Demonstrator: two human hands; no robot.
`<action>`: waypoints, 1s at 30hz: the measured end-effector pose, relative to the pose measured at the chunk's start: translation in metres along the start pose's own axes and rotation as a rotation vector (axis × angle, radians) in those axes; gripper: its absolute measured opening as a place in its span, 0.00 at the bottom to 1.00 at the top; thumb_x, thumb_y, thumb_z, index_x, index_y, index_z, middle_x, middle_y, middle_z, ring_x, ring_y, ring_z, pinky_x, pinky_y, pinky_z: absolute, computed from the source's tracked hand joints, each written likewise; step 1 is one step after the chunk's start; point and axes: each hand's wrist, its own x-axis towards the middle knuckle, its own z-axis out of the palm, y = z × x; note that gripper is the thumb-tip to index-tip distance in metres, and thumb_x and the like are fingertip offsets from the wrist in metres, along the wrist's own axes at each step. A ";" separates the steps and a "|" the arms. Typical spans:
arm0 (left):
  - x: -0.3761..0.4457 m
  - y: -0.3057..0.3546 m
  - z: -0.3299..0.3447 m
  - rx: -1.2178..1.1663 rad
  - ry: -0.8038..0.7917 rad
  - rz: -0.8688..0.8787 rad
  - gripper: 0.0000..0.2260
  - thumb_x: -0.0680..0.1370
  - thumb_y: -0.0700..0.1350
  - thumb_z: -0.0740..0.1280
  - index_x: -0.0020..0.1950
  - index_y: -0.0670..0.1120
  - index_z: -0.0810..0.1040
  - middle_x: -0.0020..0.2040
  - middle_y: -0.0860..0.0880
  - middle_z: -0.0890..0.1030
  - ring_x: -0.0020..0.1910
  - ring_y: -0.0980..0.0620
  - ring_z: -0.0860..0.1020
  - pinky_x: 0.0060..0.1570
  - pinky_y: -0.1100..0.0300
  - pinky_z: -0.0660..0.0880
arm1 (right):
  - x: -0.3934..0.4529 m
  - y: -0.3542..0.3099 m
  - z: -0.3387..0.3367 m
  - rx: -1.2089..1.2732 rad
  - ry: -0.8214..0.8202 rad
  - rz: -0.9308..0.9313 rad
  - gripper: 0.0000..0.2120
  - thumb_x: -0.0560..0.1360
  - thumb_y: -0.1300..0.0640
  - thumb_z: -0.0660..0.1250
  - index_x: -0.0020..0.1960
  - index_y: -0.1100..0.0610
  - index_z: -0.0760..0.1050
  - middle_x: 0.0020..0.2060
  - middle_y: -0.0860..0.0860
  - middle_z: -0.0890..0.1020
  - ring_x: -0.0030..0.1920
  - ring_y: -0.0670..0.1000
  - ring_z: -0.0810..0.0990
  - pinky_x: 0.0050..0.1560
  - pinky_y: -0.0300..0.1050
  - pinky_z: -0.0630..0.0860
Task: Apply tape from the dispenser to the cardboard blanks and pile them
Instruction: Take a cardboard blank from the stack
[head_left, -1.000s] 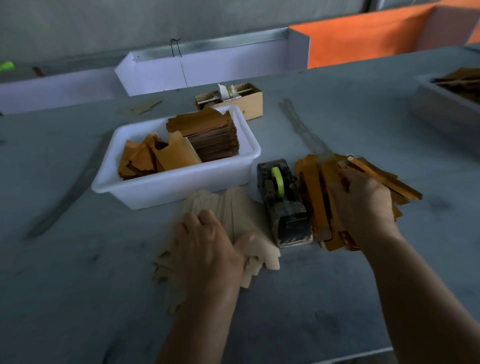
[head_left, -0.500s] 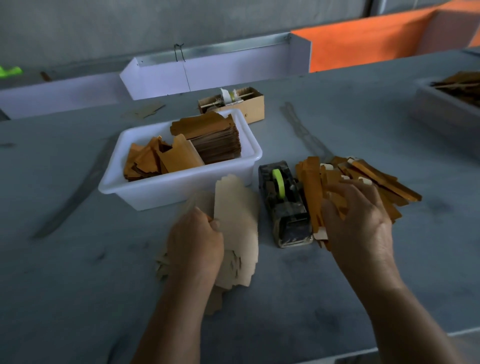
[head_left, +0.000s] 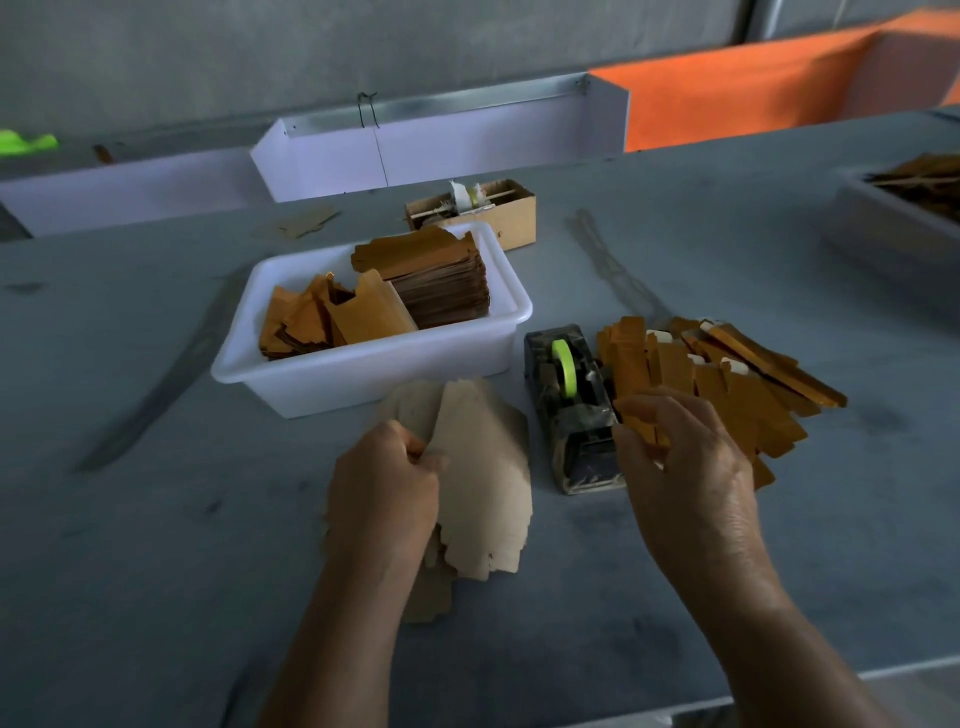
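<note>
A dark tape dispenser (head_left: 574, 410) with a lime-green roll stands on the grey table, between my hands. My left hand (head_left: 384, 493) grips a pale cardboard blank (head_left: 485, 478) by its left edge, tilted up over a loose stack of pale blanks. My right hand (head_left: 685, 467) hovers just right of the dispenser's front with its fingers curled; whether they pinch tape or a blank I cannot tell. A fanned pile of orange-brown taped blanks (head_left: 727, 379) lies behind and to the right of that hand.
A white plastic tub (head_left: 363, 369) holding more brown blanks sits behind the pale stack. A small cardboard box (head_left: 498, 213) stands further back. A grey bin (head_left: 893, 218) with blanks is at the far right. The table's near edge (head_left: 779, 691) runs below my right forearm.
My left hand lifted one pale blank off the stack and tilted it up. My right hand left the orange-brown pile and moved left and nearer, toward the dispenser's front.
</note>
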 end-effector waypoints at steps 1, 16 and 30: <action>0.000 0.000 0.000 0.043 0.020 0.013 0.06 0.77 0.50 0.67 0.44 0.49 0.75 0.36 0.54 0.75 0.35 0.56 0.72 0.36 0.58 0.68 | 0.000 0.000 0.000 -0.001 0.001 -0.001 0.10 0.76 0.60 0.65 0.57 0.56 0.78 0.60 0.52 0.76 0.59 0.55 0.75 0.56 0.50 0.76; -0.007 0.012 -0.014 0.184 0.319 0.171 0.06 0.80 0.44 0.62 0.50 0.43 0.77 0.45 0.47 0.71 0.40 0.52 0.69 0.38 0.59 0.66 | -0.004 0.000 0.005 -0.038 -0.046 -0.025 0.11 0.77 0.57 0.65 0.59 0.54 0.77 0.60 0.51 0.76 0.57 0.53 0.76 0.54 0.45 0.76; -0.016 0.010 -0.019 -0.440 0.067 -0.005 0.08 0.79 0.50 0.63 0.44 0.49 0.79 0.39 0.51 0.79 0.39 0.54 0.76 0.34 0.58 0.71 | -0.011 -0.012 0.007 0.194 -0.057 -0.031 0.09 0.76 0.49 0.63 0.54 0.49 0.75 0.46 0.44 0.79 0.43 0.40 0.78 0.35 0.26 0.72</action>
